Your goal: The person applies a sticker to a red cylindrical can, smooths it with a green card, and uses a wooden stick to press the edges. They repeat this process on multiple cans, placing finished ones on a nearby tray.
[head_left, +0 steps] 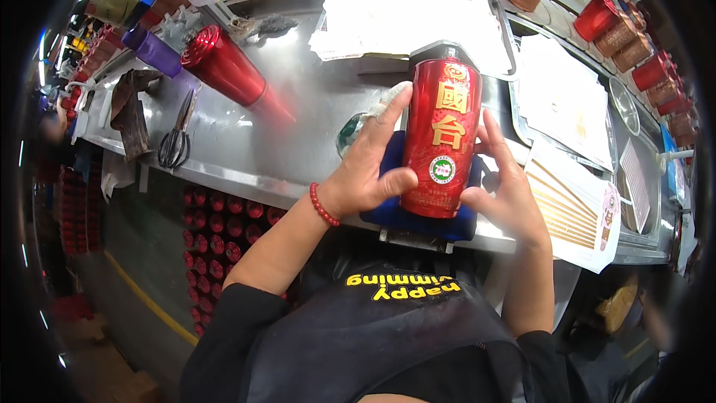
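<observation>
The left hand [371,166] curls around the left flank of a tall, glossy red cylindrical bottle with gold characters and a small round green-and-white seal [440,138], thumb pressed across its lower front and forefinger stretched up along its side. The right hand [504,179] braces the opposite flank, fingers spread and lying flat against the red surface — so both hands grip the bottle between them. The bottle lies on a thick dark-blue cushion pad [388,213] at the near edge of the grey steel bench [298,127], its dark cap pointing away from the person. A string of red beads [323,205] circles the left wrist.

Just behind the left fingers a crumpled clear plastic wrap [358,123] lies on the bench. Further left, a second red metallic cylinder [224,67] lies on its side beside a purple cylinder [155,51], and black-handled scissors [177,138] rest near the bench edge. Behind the bottle sits a metal tray heaped with white paper sheets [403,11]. To the right lie flat printed sheets with gold stripes [570,213] — close to the right wrist. Rows of red and copper-coloured cylinders [634,45] line the far right rim.
</observation>
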